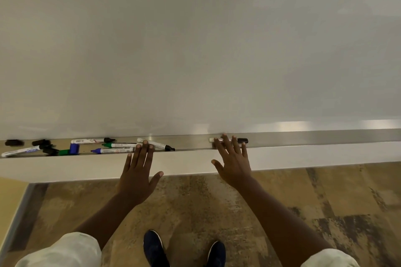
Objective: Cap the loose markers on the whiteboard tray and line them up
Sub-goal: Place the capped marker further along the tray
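My right hand (233,159) flat, fingers spread over capped black marker (229,140); left hand (137,171) spread, empty, beside uncapped markers (121,147). Risk: nudge rolls marker off tray (303,140).

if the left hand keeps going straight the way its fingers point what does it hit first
The left hand would likely meet the black-tipped marker lying at its fingertips, then the whiteboard behind it; whether it already touches is unclear.
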`<state>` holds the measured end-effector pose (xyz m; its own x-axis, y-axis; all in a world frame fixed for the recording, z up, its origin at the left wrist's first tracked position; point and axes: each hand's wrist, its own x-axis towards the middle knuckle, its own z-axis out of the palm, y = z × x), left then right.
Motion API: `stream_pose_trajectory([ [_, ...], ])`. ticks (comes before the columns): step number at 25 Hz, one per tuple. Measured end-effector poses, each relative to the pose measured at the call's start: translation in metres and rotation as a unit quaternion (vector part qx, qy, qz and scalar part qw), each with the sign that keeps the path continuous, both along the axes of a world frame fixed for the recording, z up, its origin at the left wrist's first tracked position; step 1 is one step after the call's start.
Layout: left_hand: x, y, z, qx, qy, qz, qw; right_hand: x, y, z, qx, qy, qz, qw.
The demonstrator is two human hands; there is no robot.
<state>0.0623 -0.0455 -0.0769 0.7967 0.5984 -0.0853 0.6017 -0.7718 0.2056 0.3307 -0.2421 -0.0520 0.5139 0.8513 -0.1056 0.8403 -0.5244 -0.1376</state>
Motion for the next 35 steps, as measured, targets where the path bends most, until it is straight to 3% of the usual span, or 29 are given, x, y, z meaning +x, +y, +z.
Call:
stream_pose_trajectory([
  [23, 0.002, -0.002, -0.002, 0.003, 0.005, 0.0, 1.0, 0.041, -0.061, 0.008, 0.002, 0.006, -0.075, 0.997],
  [32, -0.016, 0.005, 0.015, 0.017, -0.006, -0.02, 1.0, -0.074, 0.086, 0.048, 0.13, 0.048, 0.09, 0.986],
  [35, -0.04, 0.014, 0.02, 0.017, -0.015, 0.002, 1.0, -0.101, 0.134, 0.048, 0.093, 0.037, 0.115, 0.988],
])
